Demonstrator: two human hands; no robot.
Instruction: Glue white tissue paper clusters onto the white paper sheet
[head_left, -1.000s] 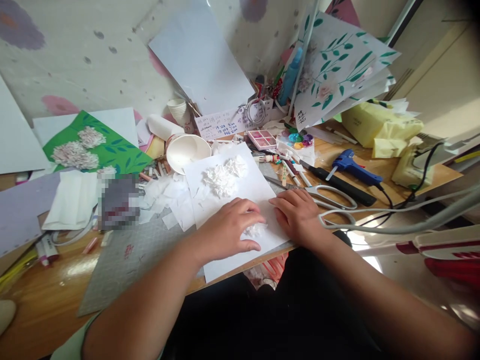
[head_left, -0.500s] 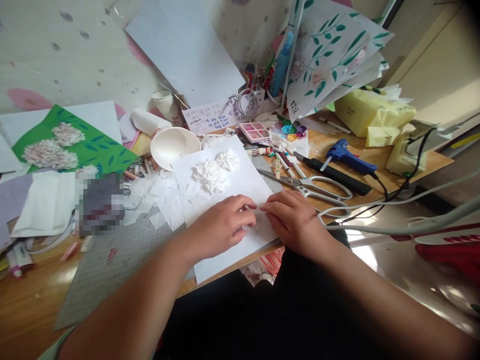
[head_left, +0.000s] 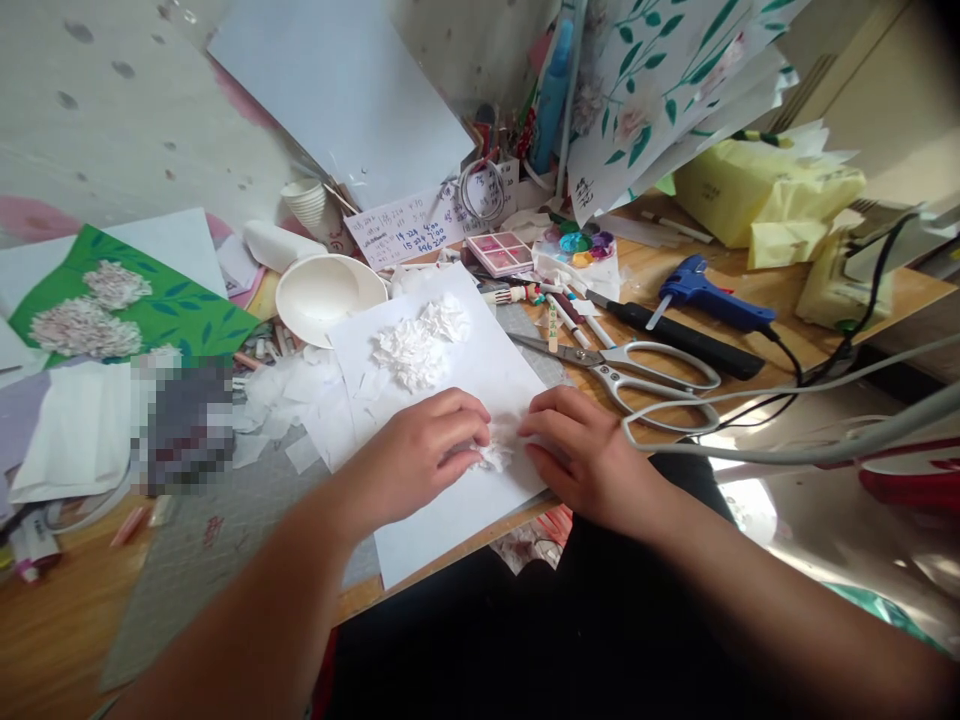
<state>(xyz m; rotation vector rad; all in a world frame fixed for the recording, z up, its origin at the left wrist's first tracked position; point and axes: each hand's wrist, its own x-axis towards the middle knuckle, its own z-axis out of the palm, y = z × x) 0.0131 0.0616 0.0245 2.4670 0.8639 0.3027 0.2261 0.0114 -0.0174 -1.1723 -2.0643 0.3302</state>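
A small crumpled white paper flower [head_left: 496, 457] lies on the white sheet [head_left: 420, 520] between my hands. My left hand [head_left: 424, 450] has its fingers curled together, and the fingertips pinch the flower's left side. My right hand [head_left: 592, 455] rests just right of the flower, fingers bent and slightly apart, with nothing visible in them. Farther up the sheet sit two ruffled white paper flowers, a larger one [head_left: 411, 352] and a smaller one [head_left: 445, 318]. My fingers partly hide the small flower.
Metal scissors [head_left: 622, 368], a black-handled tool [head_left: 690, 340] and a blue glue gun [head_left: 709, 295] lie to the right. A white bowl [head_left: 330, 295] stands behind the sheet. Paper scraps [head_left: 289, 400] cover part of the grey cutting mat [head_left: 210, 570]. A white cable [head_left: 735, 455] hangs near my right forearm.
The small paper flower between my hands shows more now. My left hand has drawn slightly left, widening the gap to my right hand. The whole view has shifted a little.
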